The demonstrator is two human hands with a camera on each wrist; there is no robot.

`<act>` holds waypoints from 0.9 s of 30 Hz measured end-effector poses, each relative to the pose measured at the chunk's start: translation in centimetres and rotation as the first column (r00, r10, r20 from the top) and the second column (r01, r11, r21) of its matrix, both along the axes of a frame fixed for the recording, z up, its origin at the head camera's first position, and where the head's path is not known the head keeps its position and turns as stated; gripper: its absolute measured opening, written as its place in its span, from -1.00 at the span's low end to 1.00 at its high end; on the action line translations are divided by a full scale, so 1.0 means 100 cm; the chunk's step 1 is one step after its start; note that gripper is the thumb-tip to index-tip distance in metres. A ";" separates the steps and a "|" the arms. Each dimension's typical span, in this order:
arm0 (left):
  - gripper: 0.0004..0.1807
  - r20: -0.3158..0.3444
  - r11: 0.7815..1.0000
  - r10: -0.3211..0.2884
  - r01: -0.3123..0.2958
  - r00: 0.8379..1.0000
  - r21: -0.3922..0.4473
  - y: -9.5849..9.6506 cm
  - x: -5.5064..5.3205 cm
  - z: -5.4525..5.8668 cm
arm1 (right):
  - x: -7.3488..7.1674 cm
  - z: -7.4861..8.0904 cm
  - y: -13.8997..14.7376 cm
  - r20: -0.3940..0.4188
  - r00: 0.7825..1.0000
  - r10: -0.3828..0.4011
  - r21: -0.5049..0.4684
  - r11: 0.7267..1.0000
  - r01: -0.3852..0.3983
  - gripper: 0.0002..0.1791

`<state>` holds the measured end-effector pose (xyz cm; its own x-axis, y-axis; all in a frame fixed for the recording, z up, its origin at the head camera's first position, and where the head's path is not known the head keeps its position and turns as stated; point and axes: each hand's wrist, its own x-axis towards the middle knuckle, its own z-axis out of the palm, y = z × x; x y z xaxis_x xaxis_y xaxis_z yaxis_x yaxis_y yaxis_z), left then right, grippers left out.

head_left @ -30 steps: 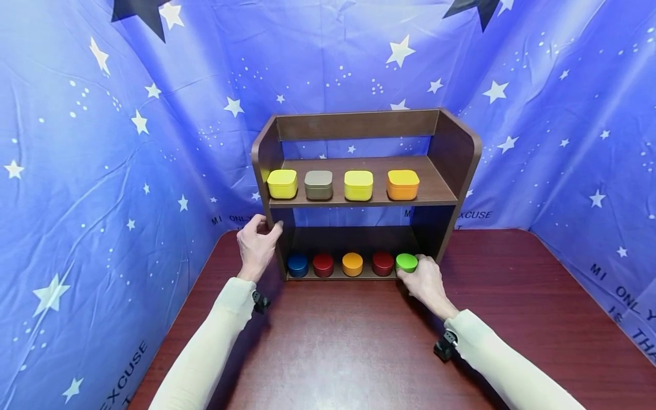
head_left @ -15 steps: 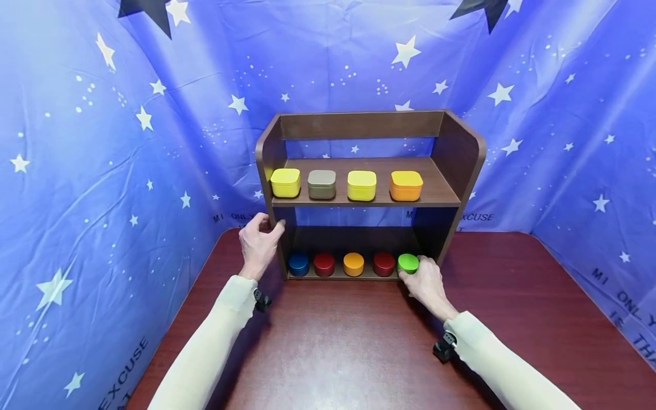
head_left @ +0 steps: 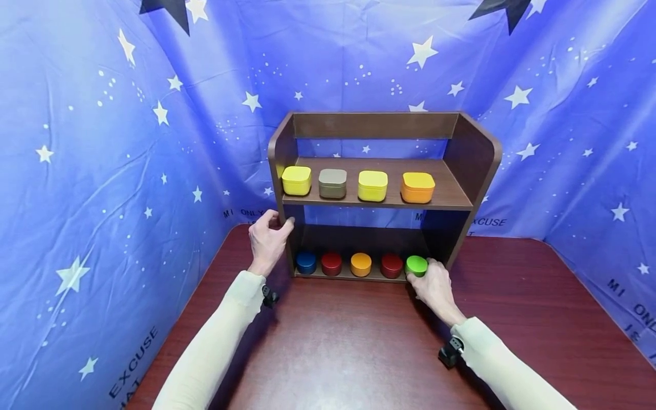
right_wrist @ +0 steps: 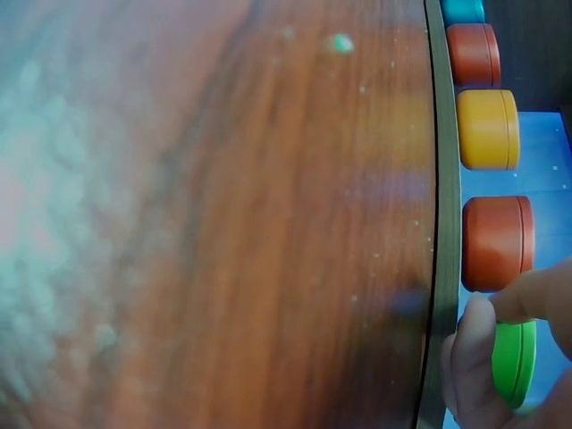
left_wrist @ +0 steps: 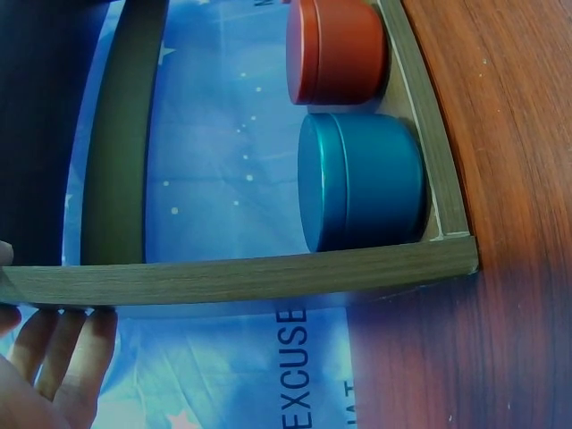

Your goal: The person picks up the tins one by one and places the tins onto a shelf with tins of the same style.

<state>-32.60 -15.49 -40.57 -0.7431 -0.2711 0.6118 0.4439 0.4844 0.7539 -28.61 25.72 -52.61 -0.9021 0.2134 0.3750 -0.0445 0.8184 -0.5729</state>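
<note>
While the blue star-printed backdrop (head_left: pixel 102 142) closes in on three sides, a dark red wooden table (head_left: pixel 359 353) carries a brown two-tier shelf (head_left: pixel 474 154) set toward its far edge. The left hand (head_left: pixel 267 242) grips the shelf's left upright, fingers curled round the panel's outer face and front edge, seemingly to keep the light frame from sliding as the other hand works. On the upper tier sit four square tins in a row: a yellow tin (head_left: pixel 296 180), a grey tin (head_left: pixel 332 183), a second yellow tin (head_left: pixel 372 186) and an orange tin (head_left: pixel 417 188), spaced evenly and pulled to the front edge. The lower tier holds five round tins in a row behind a low front lip: a blue tin (head_left: pixel 306 262), a red tin (head_left: pixel 331 263), an orange round tin (head_left: pixel 361 265), a dark red tin (head_left: pixel 392 266) and a green tin (head_left: pixel 417 266) at the right end. The right hand (head_left: pixel 435 286) pinches that green tin, thumb and fingers closed on its side, as the right wrist view confirms. The tin rests on the lower tier, just beside the dark red one and near the right upright. The hands are well apart, one at each end of the shelf.
</note>
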 end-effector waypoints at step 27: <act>-0.75 0.063 1.000 0.003 -0.001 0.998 -0.031 -0.017 0.008 0.007 | 0.061 0.064 0.004 0.096 0.995 0.000 -0.019 1.000 0.002 -0.79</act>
<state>-31.79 -17.20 -39.86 -0.7797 -0.2542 0.5723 0.3953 0.5091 0.7646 -22.52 26.14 -46.20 -0.9337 0.2202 0.2825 0.0120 0.8076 -0.5897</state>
